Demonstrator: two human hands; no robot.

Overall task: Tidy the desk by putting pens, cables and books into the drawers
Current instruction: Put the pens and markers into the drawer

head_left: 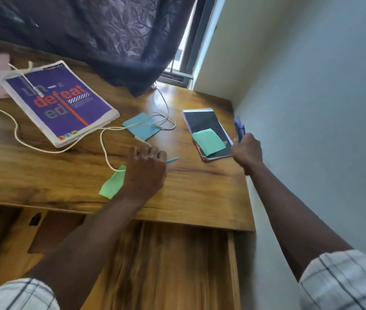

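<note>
Head view: left hand (pixel 144 168) at frame centre, fingers curled around light-blue pen (pixel 173 160) low over table (pixel 200 193). Right hand (pixel 248 151) at right table edge, fist closed on bunch of blue pens (pixel 239 127). White cable (pixel 20 139) loops across table. Purple book (pixel 59 101) upper left; black spiral notebook (pixel 206 130) right of centre, just beside right hand.

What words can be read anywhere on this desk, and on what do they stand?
"un defeat ed": large letters stacked in three lines on the cover of the purple book.
Small print beside that title and a dark strip at the cover's top edge: too blurred to read.
Spiral notepad, sticky notes, pens: no legible text.
</note>
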